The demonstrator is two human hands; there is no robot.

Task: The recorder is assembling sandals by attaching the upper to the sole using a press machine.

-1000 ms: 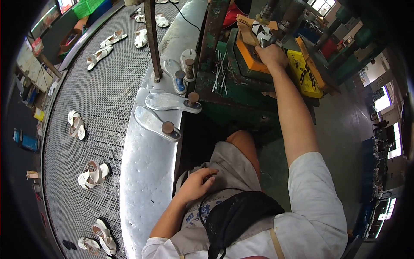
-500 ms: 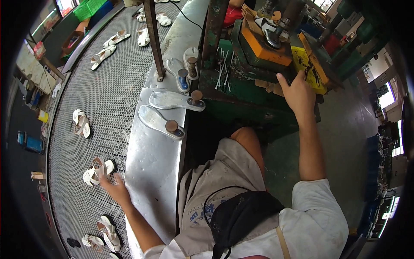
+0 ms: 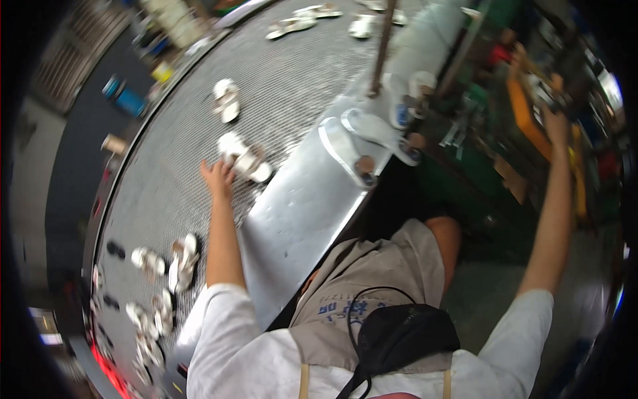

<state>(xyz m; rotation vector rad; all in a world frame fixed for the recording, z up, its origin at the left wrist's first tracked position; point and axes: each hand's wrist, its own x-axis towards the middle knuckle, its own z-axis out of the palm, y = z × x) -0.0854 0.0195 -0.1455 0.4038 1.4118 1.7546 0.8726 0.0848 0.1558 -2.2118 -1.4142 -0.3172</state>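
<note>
Over the mesh conveyor (image 3: 166,176), my left hand (image 3: 218,178) is open, its fingers apart and empty. Close beside its fingertips lies a pair of white sandals (image 3: 249,163); whether I touch them is hard to tell. My right arm stretches far out to the machine, where my right hand (image 3: 555,125) is at the orange block (image 3: 530,120) and the metal part above it. Blur hides its fingers there. Metal shoe lasts (image 3: 342,149) with brown round knobs rest on the shiny metal ledge (image 3: 292,213) between conveyor and machine.
Another white sandal pair (image 3: 226,100) sits farther along the belt, and more sandals (image 3: 183,263) lie nearer me at the left. A rusty post (image 3: 381,50) rises from the ledge. Thin metal rods (image 3: 458,123) lie on the green machine. Beyond the belt stands a blue container (image 3: 124,96).
The view has swung left, and everything is more blurred. My left hand has moved off the sandals to their left side. My right hand has reached farther out, up to the orange block.
</note>
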